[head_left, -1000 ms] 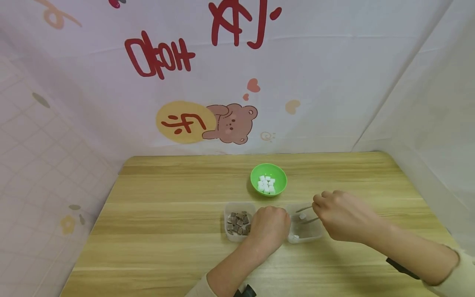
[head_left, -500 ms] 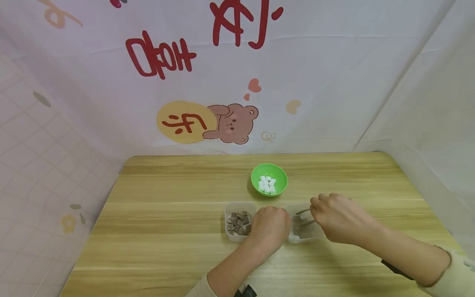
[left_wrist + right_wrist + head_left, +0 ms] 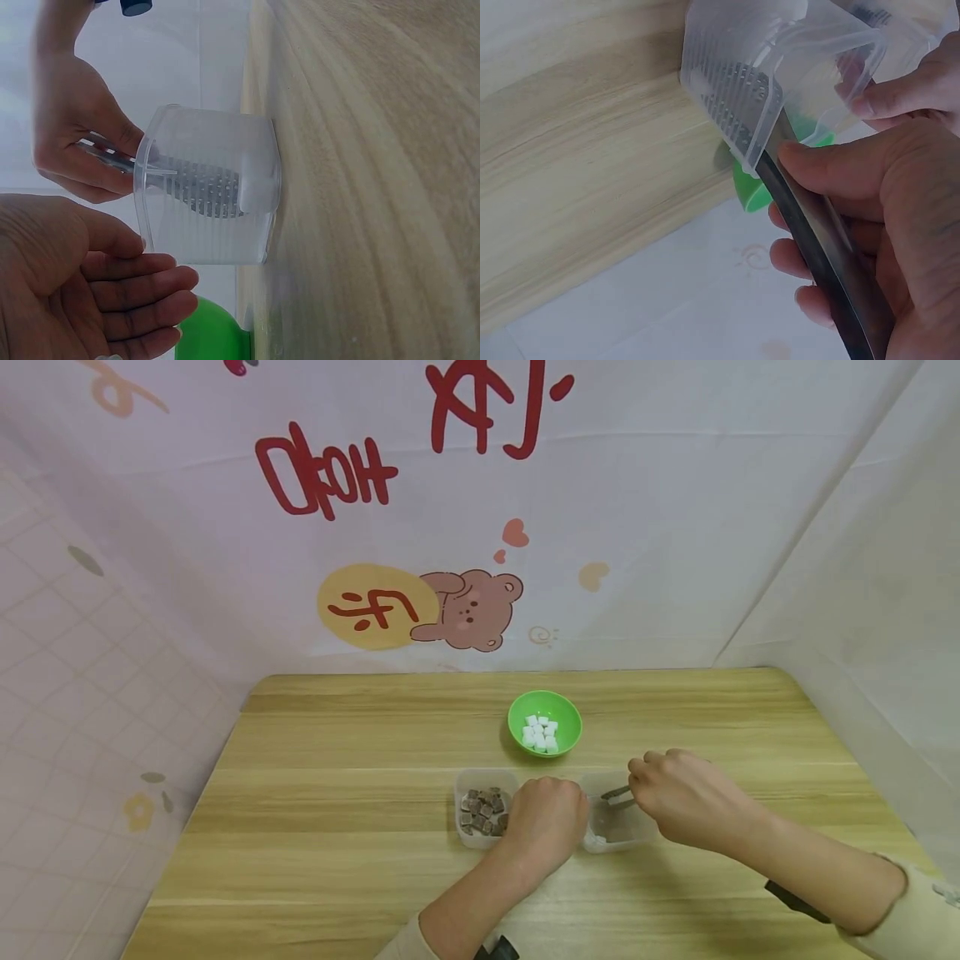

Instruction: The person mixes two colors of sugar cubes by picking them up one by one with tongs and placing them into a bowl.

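My right hand (image 3: 686,797) grips metal tongs (image 3: 810,225) with perforated ends, which reach down into a clear plastic container (image 3: 621,846). In the left wrist view a white cube (image 3: 259,193) lies at the container's bottom, against the tong tips. From the head, whitish pieces (image 3: 597,841) show in its near left corner, too small to count. My left hand (image 3: 547,822) holds the container at its left rim, thumb against the edge and the other fingers loosely bent. Behind the containers sits a green bowl (image 3: 574,731) with several white cubes (image 3: 540,735).
Left of my left hand stands a second clear container (image 3: 465,841) with several dark brown cubes (image 3: 480,810), partly covered by that hand. Everything rests on a wooden table (image 3: 337,793). A printed white cloth (image 3: 637,510) hangs behind it.
The tong arms, apart a second ago with a white cube between them, now lie close together. That cube no longer shows there from the head. My right hand moved slightly left; my left stayed.
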A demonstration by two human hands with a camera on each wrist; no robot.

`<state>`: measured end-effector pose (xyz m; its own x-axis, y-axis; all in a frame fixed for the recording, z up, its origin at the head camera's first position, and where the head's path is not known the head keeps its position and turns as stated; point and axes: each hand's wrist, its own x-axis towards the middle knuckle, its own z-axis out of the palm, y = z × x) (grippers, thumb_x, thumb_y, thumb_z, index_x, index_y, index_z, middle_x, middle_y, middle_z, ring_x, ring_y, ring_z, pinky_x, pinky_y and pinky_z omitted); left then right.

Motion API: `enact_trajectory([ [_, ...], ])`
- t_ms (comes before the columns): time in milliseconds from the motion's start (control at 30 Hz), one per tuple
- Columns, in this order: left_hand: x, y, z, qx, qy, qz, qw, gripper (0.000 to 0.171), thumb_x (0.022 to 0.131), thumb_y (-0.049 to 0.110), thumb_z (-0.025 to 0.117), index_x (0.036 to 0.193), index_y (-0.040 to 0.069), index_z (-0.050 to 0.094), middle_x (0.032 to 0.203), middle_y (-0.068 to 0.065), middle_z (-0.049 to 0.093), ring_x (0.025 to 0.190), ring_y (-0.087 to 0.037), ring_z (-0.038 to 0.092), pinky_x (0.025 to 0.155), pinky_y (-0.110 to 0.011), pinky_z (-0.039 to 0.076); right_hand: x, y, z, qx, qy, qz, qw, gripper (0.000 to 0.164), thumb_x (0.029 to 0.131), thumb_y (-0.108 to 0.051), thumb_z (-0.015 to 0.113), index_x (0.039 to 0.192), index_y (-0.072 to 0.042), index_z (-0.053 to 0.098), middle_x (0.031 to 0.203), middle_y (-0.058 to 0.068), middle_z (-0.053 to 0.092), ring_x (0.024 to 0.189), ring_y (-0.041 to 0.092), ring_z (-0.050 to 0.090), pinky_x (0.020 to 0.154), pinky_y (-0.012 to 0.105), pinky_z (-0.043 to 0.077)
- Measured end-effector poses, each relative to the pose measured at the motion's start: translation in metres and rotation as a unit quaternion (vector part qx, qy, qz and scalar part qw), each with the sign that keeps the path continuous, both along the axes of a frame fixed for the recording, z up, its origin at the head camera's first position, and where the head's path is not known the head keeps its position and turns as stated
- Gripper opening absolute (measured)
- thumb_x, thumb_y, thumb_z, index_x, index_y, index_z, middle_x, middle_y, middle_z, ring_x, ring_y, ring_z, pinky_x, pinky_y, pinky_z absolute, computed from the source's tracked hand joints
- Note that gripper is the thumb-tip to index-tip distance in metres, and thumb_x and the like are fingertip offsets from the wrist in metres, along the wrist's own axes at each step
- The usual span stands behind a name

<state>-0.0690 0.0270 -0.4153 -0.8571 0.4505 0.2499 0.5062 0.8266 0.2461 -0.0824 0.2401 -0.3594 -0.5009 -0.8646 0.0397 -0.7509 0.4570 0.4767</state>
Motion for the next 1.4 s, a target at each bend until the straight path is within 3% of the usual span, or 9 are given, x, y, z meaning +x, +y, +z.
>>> enact_trajectory([
  [167, 0.0, 0.001, 0.002, 0.003, -0.007, 0.003, 1.0, 0.046, 0.096, 0.016, 0.067, 0.053, 0.018, 0.051, 0.051, 0.006, 0.048, 0.045, -0.011, 0.047, 0.041, -0.027, 0.037, -0.003, 0.004, 0.002, -0.022, -0.014, -0.004, 1.0, 0.032, 0.061, 0.007, 0.068, 0.06, -0.011, 0.041, 0.063, -0.002, 0.029, 0.056, 0.009, 0.021, 0.049, 0.023, 0.02],
  [367, 0.0, 0.001, 0.003, -0.001, -0.009, 0.005, 1.0, 0.046, 0.095, 0.014, 0.067, 0.052, 0.017, 0.051, 0.051, 0.005, 0.049, 0.045, -0.011, 0.047, 0.041, -0.028, 0.037, -0.007, 0.013, 0.003, -0.085, -0.064, -0.019, 0.994, 0.034, 0.068, -0.009, 0.09, 0.067, -0.012, 0.056, 0.066, -0.007, 0.039, 0.054, 0.008, 0.034, 0.047, 0.022, 0.034],
  [633, 0.0, 0.001, 0.004, -0.006, -0.007, 0.002, 1.0, 0.045, 0.095, 0.015, 0.068, 0.052, 0.017, 0.052, 0.052, 0.005, 0.051, 0.046, -0.012, 0.049, 0.042, -0.028, 0.039, -0.003, 0.029, -0.003, -0.214, -0.094, -0.032, 0.972, 0.028, 0.065, -0.014, 0.093, 0.079, -0.017, 0.069, 0.075, -0.012, 0.059, 0.058, -0.002, 0.043, 0.045, 0.021, 0.037],
  [767, 0.0, 0.001, 0.004, -0.001, -0.006, 0.002, 1.0, 0.044, 0.094, 0.014, 0.068, 0.053, 0.017, 0.053, 0.052, 0.005, 0.052, 0.046, -0.012, 0.049, 0.042, -0.028, 0.039, -0.003, 0.037, -0.002, -0.258, -0.095, -0.019, 0.961, 0.025, 0.067, -0.013, 0.09, 0.085, -0.018, 0.073, 0.081, -0.013, 0.064, 0.06, -0.006, 0.049, 0.046, 0.018, 0.04],
  [867, 0.0, 0.0, 0.003, 0.012, -0.011, 0.003, 0.9999, 0.044, 0.094, 0.013, 0.067, 0.053, 0.017, 0.053, 0.052, 0.005, 0.051, 0.046, -0.012, 0.049, 0.042, -0.028, 0.038, -0.006, 0.042, 0.0, -0.285, -0.084, -0.012, 0.955, 0.012, 0.09, -0.029, 0.079, 0.088, -0.018, 0.076, 0.084, -0.012, 0.067, 0.061, -0.005, 0.054, 0.048, 0.017, 0.041],
  [933, 0.0, 0.0, 0.003, 0.015, -0.012, 0.004, 0.9998, 0.043, 0.094, 0.013, 0.067, 0.053, 0.016, 0.052, 0.052, 0.004, 0.051, 0.046, -0.013, 0.049, 0.042, -0.029, 0.038, -0.007, 0.043, 0.002, -0.304, -0.078, -0.015, 0.949, 0.033, 0.104, -0.043, 0.062, 0.09, -0.017, 0.077, 0.085, -0.011, 0.068, 0.061, -0.004, 0.056, 0.048, 0.017, 0.042],
  [1033, 0.0, 0.0, 0.003, 0.017, -0.016, 0.005, 0.9997, 0.043, 0.094, 0.013, 0.067, 0.054, 0.016, 0.053, 0.053, 0.004, 0.053, 0.046, -0.014, 0.051, 0.042, -0.029, 0.039, -0.009, 0.043, 0.004, -0.331, -0.064, -0.029, 0.941, 0.06, 0.109, -0.057, 0.037, 0.09, -0.017, 0.077, 0.086, -0.01, 0.07, 0.059, -0.003, 0.056, 0.047, 0.017, 0.04],
  [1400, -0.002, 0.001, 0.001, 0.023, -0.018, 0.008, 0.9995, 0.04, 0.095, 0.015, 0.068, 0.055, 0.015, 0.059, 0.054, 0.003, 0.055, 0.048, -0.015, 0.054, 0.044, -0.03, 0.04, -0.029, 0.033, -0.005, -0.392, -0.052, -0.053, 0.917, 0.05, 0.106, -0.054, 0.052, 0.097, -0.014, 0.079, 0.09, -0.006, 0.074, 0.062, 0.007, 0.068, 0.046, 0.023, 0.044],
])
